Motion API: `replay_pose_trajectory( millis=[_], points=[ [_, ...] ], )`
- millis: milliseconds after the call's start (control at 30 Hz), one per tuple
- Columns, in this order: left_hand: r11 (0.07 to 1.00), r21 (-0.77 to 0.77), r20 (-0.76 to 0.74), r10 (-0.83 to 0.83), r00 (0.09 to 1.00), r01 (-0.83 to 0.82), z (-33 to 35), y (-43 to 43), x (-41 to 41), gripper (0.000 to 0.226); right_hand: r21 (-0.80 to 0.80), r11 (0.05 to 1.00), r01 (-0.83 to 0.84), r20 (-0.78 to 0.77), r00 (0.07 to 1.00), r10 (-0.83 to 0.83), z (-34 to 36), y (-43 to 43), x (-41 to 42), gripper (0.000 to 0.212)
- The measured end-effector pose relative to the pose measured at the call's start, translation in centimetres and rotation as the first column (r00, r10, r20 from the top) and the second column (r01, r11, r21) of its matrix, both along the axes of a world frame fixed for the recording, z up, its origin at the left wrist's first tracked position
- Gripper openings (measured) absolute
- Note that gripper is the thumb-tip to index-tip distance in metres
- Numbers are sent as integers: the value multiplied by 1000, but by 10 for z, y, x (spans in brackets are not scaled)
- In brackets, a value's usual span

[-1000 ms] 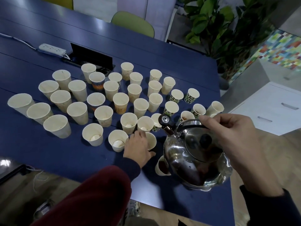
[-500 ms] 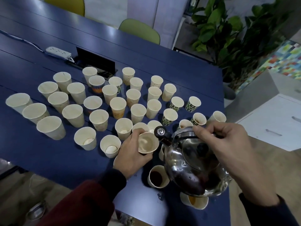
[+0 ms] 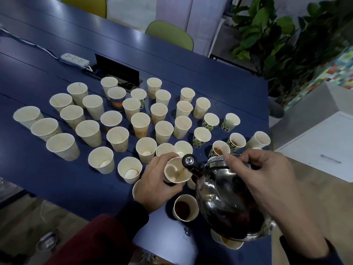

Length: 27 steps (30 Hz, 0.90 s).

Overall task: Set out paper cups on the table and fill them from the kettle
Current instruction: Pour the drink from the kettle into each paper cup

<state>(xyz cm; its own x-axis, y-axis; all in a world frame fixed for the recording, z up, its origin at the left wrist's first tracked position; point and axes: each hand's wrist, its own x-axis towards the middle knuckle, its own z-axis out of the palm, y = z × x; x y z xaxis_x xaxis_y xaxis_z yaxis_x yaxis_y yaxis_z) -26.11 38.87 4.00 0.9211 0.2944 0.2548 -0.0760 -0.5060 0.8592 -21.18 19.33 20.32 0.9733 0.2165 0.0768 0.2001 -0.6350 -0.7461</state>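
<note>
Several paper cups stand in rows on the blue table (image 3: pixel 191 69). My left hand (image 3: pixel 156 186) grips one empty paper cup (image 3: pixel 176 172), lifted and tilted toward the kettle's spout. My right hand (image 3: pixel 265 180) holds the handle of the shiny steel kettle (image 3: pixel 227 203), whose spout tip sits at the cup's rim. A cup with dark tea (image 3: pixel 185 207) stands below the held cup. Another filled cup (image 3: pixel 229 242) is partly hidden under the kettle. Two more cups with tea (image 3: pixel 219 150) stand behind the kettle.
A white power strip (image 3: pixel 74 59) and an open black cable box (image 3: pixel 116 70) lie at the back of the cups. Green chairs (image 3: pixel 170 34) stand beyond the table. A large plant (image 3: pixel 277 39) and a white cabinet (image 3: pixel 324 146) are to the right.
My left hand picked a cup up from the front row and raised it to the spout. The kettle stayed close over the table's near right corner.
</note>
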Motion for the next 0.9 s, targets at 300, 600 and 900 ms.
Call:
replay_pose_trajectory(
  millis=[300,600,900],
  points=[
    [999,-34,-83,-1,997,-2,-2,0,1,55,-26,1000,7,0,1000,-7,2,6,1,47],
    [998,-63,-129,5,992,-14,-8,11,2,55,-32,999,10,-9,1000,-11,-1,14,4,48],
    [998,-52,-196,27,980,-38,-15,16,10,56,61,998,19,-16,1000,-19,-9,15,6,42]
  ],
)
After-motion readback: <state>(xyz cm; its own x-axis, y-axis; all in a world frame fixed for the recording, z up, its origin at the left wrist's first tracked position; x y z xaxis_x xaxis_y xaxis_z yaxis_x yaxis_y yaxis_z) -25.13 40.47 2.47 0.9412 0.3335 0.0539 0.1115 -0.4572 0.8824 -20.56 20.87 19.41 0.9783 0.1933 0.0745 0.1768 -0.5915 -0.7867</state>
